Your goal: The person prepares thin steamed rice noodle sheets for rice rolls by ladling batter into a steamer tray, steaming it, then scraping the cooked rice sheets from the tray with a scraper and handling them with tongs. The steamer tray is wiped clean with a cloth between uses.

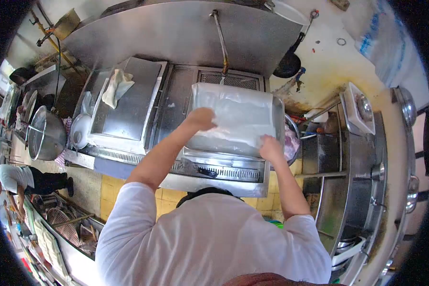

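Left hand (202, 118) fingers curl down onto the plastic film (236, 112); whether they grip it cannot be told. Right hand (270, 148) fingers pinch the film's near edge. The film covers a steel tray (280, 119) on the counter (176, 95).

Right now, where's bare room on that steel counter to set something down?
Free: the steel strip between the cloth-topped tray and the film-covered tray, where left hand and right hand rest; also the left tray's top beside the cloth. Crowded: bowl beside the film-covered tray's right side, black-handled tool on the front ledge.
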A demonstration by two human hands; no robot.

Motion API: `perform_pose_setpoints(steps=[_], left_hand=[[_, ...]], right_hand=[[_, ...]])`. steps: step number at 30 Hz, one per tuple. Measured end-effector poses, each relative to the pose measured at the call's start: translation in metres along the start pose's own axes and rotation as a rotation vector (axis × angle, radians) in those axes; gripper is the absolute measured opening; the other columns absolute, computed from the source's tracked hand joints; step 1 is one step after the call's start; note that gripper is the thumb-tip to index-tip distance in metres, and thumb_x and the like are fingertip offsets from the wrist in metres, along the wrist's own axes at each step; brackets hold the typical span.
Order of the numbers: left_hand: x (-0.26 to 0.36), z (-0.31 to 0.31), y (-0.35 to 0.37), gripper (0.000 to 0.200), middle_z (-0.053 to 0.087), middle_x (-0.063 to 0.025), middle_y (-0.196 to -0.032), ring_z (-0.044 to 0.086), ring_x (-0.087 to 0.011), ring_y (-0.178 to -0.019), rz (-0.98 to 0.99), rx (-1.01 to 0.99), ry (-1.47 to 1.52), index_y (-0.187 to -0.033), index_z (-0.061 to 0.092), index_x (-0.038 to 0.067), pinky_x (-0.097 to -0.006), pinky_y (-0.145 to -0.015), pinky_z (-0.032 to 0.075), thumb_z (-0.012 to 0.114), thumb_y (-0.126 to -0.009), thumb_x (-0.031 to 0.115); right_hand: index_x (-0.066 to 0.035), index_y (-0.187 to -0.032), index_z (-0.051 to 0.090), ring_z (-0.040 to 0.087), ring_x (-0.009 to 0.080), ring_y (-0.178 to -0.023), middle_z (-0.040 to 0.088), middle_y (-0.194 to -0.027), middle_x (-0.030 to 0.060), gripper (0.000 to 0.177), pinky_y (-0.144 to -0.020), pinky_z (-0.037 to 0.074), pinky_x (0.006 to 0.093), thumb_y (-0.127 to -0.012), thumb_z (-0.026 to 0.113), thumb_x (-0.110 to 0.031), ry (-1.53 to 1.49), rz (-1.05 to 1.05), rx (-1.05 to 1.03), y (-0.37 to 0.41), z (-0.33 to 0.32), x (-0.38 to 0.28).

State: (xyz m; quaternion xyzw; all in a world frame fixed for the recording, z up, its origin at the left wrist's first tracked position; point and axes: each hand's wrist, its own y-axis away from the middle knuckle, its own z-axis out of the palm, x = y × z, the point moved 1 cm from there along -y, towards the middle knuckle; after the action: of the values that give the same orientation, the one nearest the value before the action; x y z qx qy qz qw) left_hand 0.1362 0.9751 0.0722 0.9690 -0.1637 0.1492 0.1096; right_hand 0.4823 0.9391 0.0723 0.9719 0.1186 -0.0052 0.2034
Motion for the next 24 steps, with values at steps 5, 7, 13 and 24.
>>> perform_pose_setpoints(steps=[5,7,13,24], left_hand=[[0.044,-0.080,-0.093,0.036,0.070,-0.0160,-0.112,0.065,-0.0363,-0.107,-0.004,0.158,-0.044,-0.103,0.074,0.011,-0.0444,-0.095,0.051,0.062,-0.090,0.042],[0.037,-0.081,-0.123,0.033,0.070,-0.0160,-0.111,0.066,-0.0357,-0.107,0.126,0.232,-0.249,-0.101,0.074,0.010,-0.0440,-0.093,0.052,0.060,-0.091,0.038],[0.040,-0.047,-0.143,0.023,0.072,-0.0158,-0.106,0.068,-0.0305,-0.103,-0.261,0.515,0.446,-0.095,0.072,0.007,-0.0425,-0.088,0.053,0.058,-0.088,0.023],[0.057,-0.052,-0.003,0.019,0.069,-0.0250,-0.102,0.065,-0.0437,-0.099,0.026,0.684,0.554,-0.097,0.066,-0.002,-0.0511,-0.087,0.052,0.061,-0.086,0.013]], right_hand=[[0.003,-0.129,0.060,0.066,0.0305,-0.112,0.067,-0.123,0.0188,0.045,-0.092,0.054,0.0433,-0.092,0.064,-0.024,-1.105,-0.239,0.092,-0.024,-0.017,-0.083],[0.002,-0.133,0.055,0.066,0.0244,-0.110,0.067,-0.122,0.0159,0.047,-0.091,0.055,0.0404,-0.100,0.059,-0.032,-1.685,-0.231,-0.185,-0.003,-0.052,-0.136],[-0.004,-0.131,0.052,0.065,0.0255,-0.110,0.063,-0.126,0.0126,0.054,-0.097,0.052,0.0431,-0.098,0.061,-0.046,-2.182,-0.324,-0.294,-0.029,-0.101,-0.191],[-0.002,-0.105,0.064,0.068,0.0235,-0.083,0.070,-0.094,0.0110,0.025,-0.075,0.057,0.0415,-0.098,0.062,-0.025,-1.918,0.054,-0.207,-0.168,-0.103,-0.177]])
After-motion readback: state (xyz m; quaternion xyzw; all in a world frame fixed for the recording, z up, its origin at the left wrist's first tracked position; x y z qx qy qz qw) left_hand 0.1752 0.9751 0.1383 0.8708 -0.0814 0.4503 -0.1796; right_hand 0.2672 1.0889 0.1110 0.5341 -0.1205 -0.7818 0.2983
